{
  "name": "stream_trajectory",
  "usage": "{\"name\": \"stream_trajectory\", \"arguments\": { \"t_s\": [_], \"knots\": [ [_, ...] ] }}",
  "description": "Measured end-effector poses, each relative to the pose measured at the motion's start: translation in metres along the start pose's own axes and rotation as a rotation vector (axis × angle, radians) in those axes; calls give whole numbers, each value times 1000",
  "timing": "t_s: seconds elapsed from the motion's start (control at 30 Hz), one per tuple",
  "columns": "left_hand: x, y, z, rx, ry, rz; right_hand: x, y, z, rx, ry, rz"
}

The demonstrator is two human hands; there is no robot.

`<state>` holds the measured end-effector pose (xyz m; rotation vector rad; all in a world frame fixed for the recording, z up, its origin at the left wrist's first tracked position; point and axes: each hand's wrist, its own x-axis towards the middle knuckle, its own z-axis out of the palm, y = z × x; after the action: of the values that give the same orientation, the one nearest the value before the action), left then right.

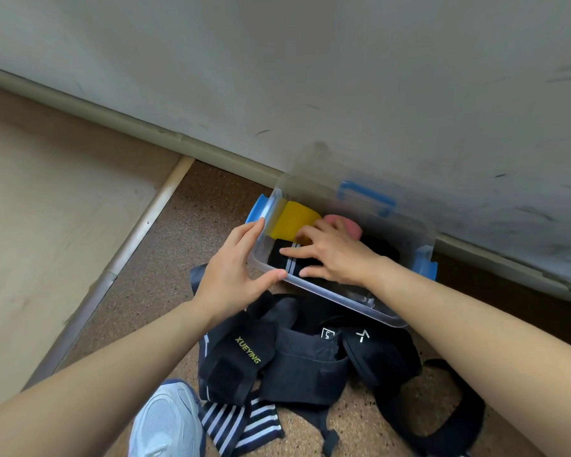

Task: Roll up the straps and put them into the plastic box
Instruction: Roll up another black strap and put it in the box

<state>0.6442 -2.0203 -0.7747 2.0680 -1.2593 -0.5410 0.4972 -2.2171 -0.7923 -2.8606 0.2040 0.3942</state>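
Observation:
A clear plastic box (337, 296) with blue clips stands on the floor by the wall. Inside lie a yellow roll (292, 221), a pink roll (346, 224) and a rolled black strap with white stripes (285, 258). My right hand (330, 255) is inside the box, fingers spread flat on the black striped roll. My left hand (234, 268) grips the box's near left corner, thumb on the front rim. A heap of unrolled black straps (287, 361) lies on the floor in front of the box, one marked XUEYING, one with white stripes (241, 427).
The box's clear lid (360, 179) with a blue handle leans against the grey wall behind it. A white-blue shoe (167, 423) stands at the lower left. A pale wooden board (47, 199) with a metal edge strip borders the speckled brown floor on the left.

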Motion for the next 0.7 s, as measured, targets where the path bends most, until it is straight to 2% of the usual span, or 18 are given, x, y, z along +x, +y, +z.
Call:
{"name": "stream_trajectory", "arguments": {
  "t_s": [0.07, 0.23, 0.33, 0.47, 0.57, 0.7],
  "knots": [
    [0, 0, 1, 2, -2, 0, 2, -3, 5, -65, 2, -21],
    [0, 0, 0, 14, -17, -4, 4, -1, -3, -51, -28, -25],
    [0, -2, 1, 13, -28, -14, 0, 0, -12, 76, -29, 25],
    [-1, -1, -1, 34, -48, -25, -26, 3, -26, 348, 125, 153],
    [0, 7, -4, 172, -45, -49, -57, -4, -43, 448, 234, 220],
    [-9, 29, 2, 448, 18, 1, -104, -26, -63, 407, 270, 276]
  ]
}}
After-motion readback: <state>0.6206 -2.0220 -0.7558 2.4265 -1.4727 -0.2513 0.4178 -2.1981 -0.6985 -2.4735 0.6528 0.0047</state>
